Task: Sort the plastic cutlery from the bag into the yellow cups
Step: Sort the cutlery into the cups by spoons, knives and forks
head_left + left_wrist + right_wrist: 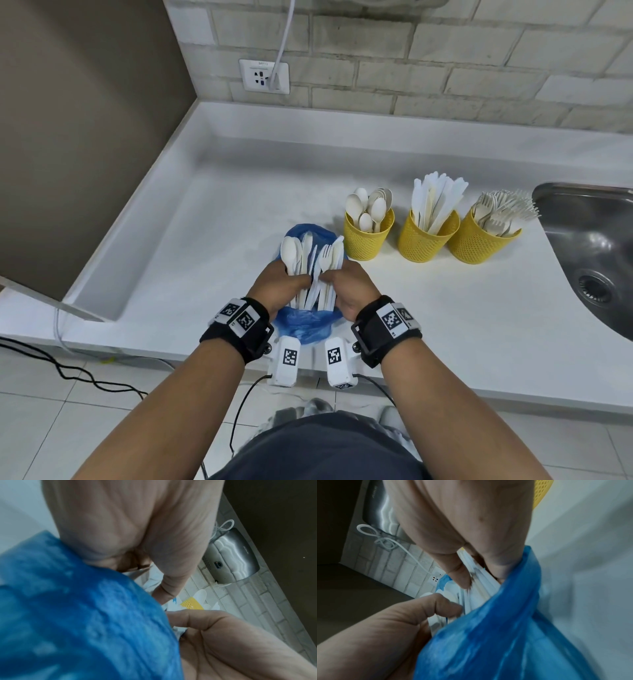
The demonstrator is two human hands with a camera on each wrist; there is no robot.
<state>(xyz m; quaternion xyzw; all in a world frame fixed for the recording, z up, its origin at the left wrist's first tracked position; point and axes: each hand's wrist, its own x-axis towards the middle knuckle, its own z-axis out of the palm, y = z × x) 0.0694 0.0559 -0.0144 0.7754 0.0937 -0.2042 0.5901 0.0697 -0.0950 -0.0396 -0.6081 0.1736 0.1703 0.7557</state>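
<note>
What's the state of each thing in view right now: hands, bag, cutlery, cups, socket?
left hand: grips the cutlery bundle
right hand: grips the same bundle
cutlery bundle: mixed, unsorted, held over the bag
blue bag: crumpled on the counter under the hands
spoon cup: upright, holds spoons
knife cup: upright, holds knives
fork cup: upright, holds forks
wall socket: cable plugged in
</note>
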